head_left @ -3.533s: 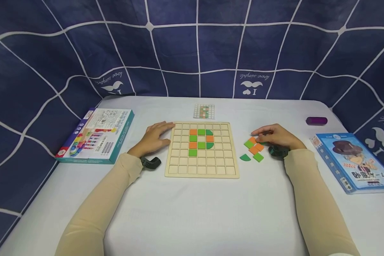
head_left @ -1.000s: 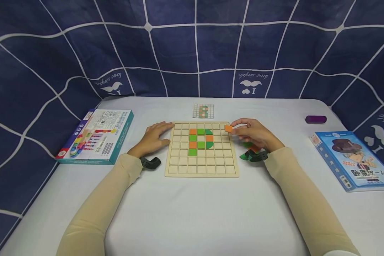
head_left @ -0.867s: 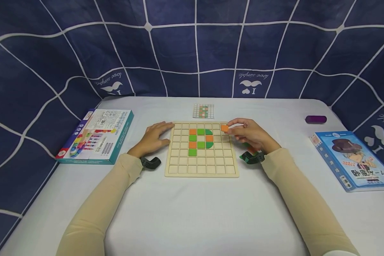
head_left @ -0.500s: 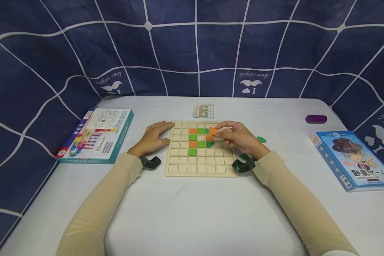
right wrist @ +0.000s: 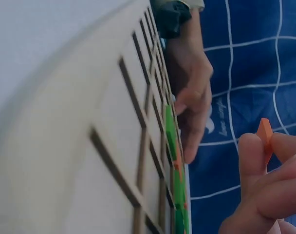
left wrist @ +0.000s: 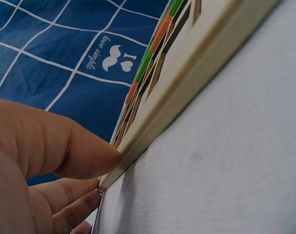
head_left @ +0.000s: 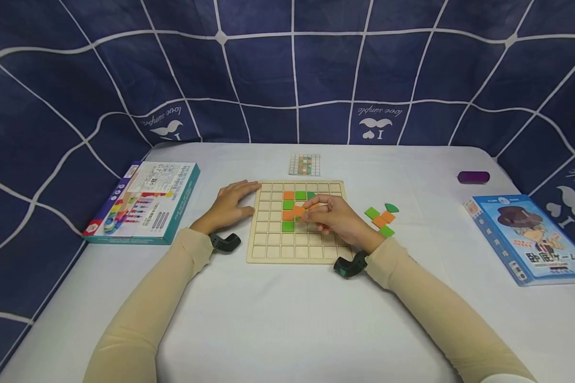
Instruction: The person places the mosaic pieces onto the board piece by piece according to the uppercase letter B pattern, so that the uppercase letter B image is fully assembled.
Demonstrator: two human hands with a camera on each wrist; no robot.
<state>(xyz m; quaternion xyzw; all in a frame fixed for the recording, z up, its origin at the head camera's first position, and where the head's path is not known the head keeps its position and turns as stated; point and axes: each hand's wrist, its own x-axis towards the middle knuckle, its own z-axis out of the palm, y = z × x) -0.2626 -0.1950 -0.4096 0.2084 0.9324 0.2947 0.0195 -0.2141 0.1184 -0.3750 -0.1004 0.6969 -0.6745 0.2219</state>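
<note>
My right hand (head_left: 342, 219) pinches an orange square tile (head_left: 299, 211) between thumb and fingers over the middle of a wooden grid board (head_left: 268, 251). In the right wrist view that orange tile (right wrist: 265, 132) is seen edge-on, raised above the board. Green and orange tiles sit in the board's cells, among them a green square (head_left: 288, 226); my right hand covers part of the pattern. My left hand (head_left: 226, 210) rests at the board's left edge with fingers extended. In the left wrist view its thumb (left wrist: 89, 153) touches the board's side (left wrist: 153, 129).
Loose tiles lie right of the board, including a green square (head_left: 386, 231) and a dark green quarter-circle (head_left: 391, 208). A pattern card (head_left: 304, 165) lies behind the board. Boxes stand left (head_left: 144, 205) and right (head_left: 534, 239), with a purple cylinder (head_left: 474, 177) at back right.
My right hand has picked the orange tile from the loose pieces and carried it left over the board's middle. The loose tiles show again. My left hand has stayed put.
</note>
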